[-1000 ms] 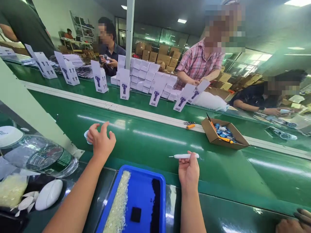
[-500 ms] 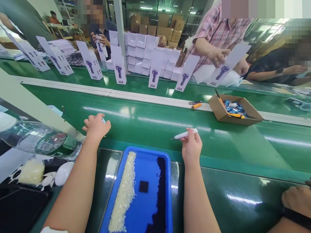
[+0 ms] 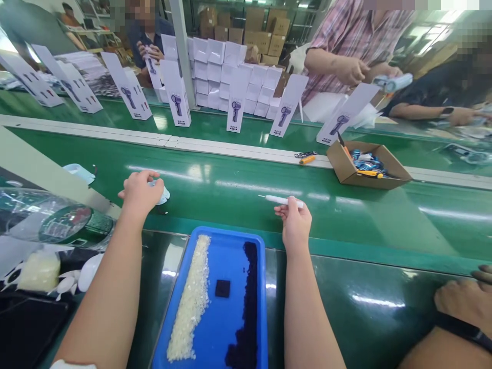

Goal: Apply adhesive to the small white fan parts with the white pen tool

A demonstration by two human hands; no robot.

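My left hand (image 3: 141, 193) is over the green belt, its fingers curled around a light blue plastic part (image 3: 164, 197). The hand covers much of this part, and a small dark bit of wire shows beside it. In my right hand (image 3: 295, 220) is a white pen-shaped screwdriver (image 3: 282, 201), held between thumb and fingers. Its thin metal tip points left, above the belt and touching nothing. Between my forearms lies a blue tray (image 3: 262, 287) with a strip of whitish small pieces (image 3: 190, 302), a strip of black small pieces (image 3: 248, 307) and a black square (image 3: 223, 288).
Another light blue part (image 3: 79, 173) lies on the belt at left, near a plastic bottle (image 3: 65, 215). A cardboard box (image 3: 348, 174) of blue-wrapped items and an orange-handled tool (image 3: 307, 160) are ahead. White boxes (image 3: 235, 107) line the far belt. A co-worker's hand (image 3: 463, 302) is at right.
My left hand has shifted slightly left, exposing more of the light blue part. The screwdriver has swung, its tip now higher. A person opposite has let go of a white box and holds a light blue item.
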